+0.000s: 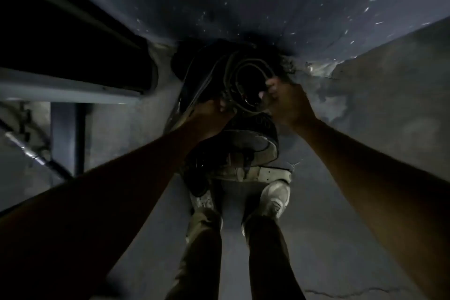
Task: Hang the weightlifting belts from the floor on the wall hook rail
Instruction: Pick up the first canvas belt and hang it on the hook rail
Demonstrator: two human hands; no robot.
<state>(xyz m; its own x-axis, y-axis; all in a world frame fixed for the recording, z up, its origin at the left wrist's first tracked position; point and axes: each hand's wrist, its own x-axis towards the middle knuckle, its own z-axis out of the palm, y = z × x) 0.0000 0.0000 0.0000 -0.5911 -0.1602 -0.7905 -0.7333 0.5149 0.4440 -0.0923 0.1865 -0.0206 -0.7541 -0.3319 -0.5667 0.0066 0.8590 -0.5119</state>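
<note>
The scene is dark and I look straight down at the floor. A pile of weightlifting belts point(246, 143) lies in front of my feet. A coiled dark belt point(233, 73) sits on top of the pile. My left hand point(214, 114) grips the coil's near left edge. My right hand point(285, 100) grips its right edge. Below the coil lies a wide grey belt point(253, 151), and a pale belt with holes point(267, 174) lies flat nearest my shoes. No wall hook rail is visible.
A dark bench or rack frame with pale bars point(70, 92) stands on the left, with a metal bar point(31, 153) beside it. My shoes point(275, 200) stand just behind the pile. Speckled dark flooring point(316, 7) stretches ahead; grey concrete point(389, 80) lies to the right.
</note>
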